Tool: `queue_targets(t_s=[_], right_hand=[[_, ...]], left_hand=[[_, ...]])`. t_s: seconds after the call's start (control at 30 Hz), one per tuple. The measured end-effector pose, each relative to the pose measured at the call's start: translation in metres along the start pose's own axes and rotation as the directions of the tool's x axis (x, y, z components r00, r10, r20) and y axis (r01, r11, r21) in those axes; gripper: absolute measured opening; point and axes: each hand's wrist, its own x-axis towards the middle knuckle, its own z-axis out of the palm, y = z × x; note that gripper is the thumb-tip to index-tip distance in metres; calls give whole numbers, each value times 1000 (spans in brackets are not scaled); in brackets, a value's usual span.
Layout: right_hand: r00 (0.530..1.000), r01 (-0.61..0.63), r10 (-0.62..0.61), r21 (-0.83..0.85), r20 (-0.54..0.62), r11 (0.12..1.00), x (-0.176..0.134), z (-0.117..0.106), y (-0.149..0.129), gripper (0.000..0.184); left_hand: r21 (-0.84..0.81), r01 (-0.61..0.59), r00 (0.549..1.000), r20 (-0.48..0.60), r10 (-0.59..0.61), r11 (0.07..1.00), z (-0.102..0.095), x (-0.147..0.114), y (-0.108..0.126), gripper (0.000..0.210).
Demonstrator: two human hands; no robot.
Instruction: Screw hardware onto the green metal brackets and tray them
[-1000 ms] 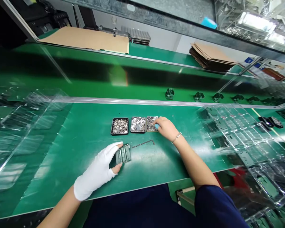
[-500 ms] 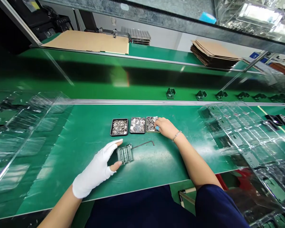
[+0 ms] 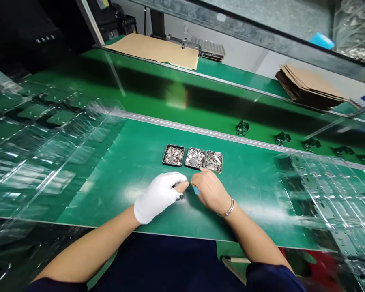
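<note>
My left hand (image 3: 158, 195), in a white glove with bare fingertips, is closed round a small green metal part (image 3: 180, 197). Only a little of the part shows below the thumb; the glove covers the rest. Right against the left thumb, my right hand (image 3: 212, 190) has its fingers pinched together, with a blue wrap on one finger. What they hold is hidden or too small to make out. Just beyond the hands stand a left tray (image 3: 163, 159), a middle tray (image 3: 185, 162) and a right tray (image 3: 222, 165), filled with small shiny metal pieces.
Clear plastic trays (image 3: 79, 140) are at the left, and more plastic trays (image 3: 328, 190) with green parts stand at the right. Several dark green assemblies (image 3: 282, 138) line the strip behind the metal rail (image 3: 200, 132). Cardboard sheets (image 3: 310, 87) are stacked farther back.
My right hand has left the right tray and come to my left hand. The left hand has closed over the green part. The hex key seen beside it is now out of sight. The view has tilted.
</note>
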Motion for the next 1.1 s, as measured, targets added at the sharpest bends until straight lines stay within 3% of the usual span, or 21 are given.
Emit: queue_targets(t_s=[0.07,0.13,0.2,0.27,0.37,0.43,0.53,0.63,0.73,1.1], right_hand=[[999,-32,34,70,-26,997,1,5,-9,24],[980,-185,197,215,-36,959,2,10,-14,19],[924,-363,381,338,13,868,3,14,-18,12],[874,-470,478,390,83,792,5,17,-20,6],[861,-496,489,448,141,744,7,20,-18,6],[857,-498,498,460,131,736,7,24,-13,7],[827,-529,557,431,69,731,6,31,-4,6],[809,-554,582,434,81,710,5,41,-1,5],[837,-525,535,439,112,729,6,49,-4,5],[848,-509,525,392,74,767,7,55,-10,7]], left_hand=[[-33,16,1000,-20,-16,999,3,-1,-1,35],[-5,15,998,-56,-15,1000,5,-5,-6,32],[114,-10,996,-90,21,993,6,-9,-13,32],[254,-50,993,-94,76,966,6,-14,-19,34],[312,-127,984,-77,159,942,5,-18,-26,34],[235,-137,973,-149,175,962,3,-18,-31,26],[68,-32,968,-246,48,997,1,-15,-42,28],[-90,90,993,-68,-96,992,2,-11,-54,31],[-185,138,990,67,-128,973,8,-8,-59,30],[-219,169,985,66,-158,961,11,-8,-52,30]])
